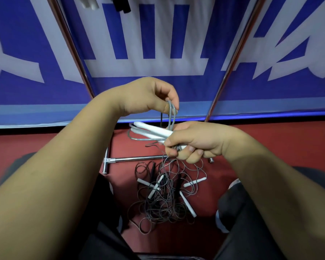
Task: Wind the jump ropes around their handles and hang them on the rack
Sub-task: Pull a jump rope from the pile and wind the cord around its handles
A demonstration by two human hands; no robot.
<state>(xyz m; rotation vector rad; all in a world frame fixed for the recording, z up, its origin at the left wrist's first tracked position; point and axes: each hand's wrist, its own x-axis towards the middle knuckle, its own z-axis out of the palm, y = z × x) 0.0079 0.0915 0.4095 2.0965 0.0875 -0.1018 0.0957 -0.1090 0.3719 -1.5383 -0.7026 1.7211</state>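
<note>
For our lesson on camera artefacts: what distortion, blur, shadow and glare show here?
Head view: wide-angle distortion splays the rack poles outward and swells the forearms; head view: the banner smears at the left edge, while the left hand pinching the cord and right hand gripping the handles are sharp; head view: the rope pile lies in shadow between the legs; head view: the chrome bar glints.

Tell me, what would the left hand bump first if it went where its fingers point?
Probably the white handles held in the right hand; the left hand pinches a rope loop right above them. Depth is hard to judge.
</note>
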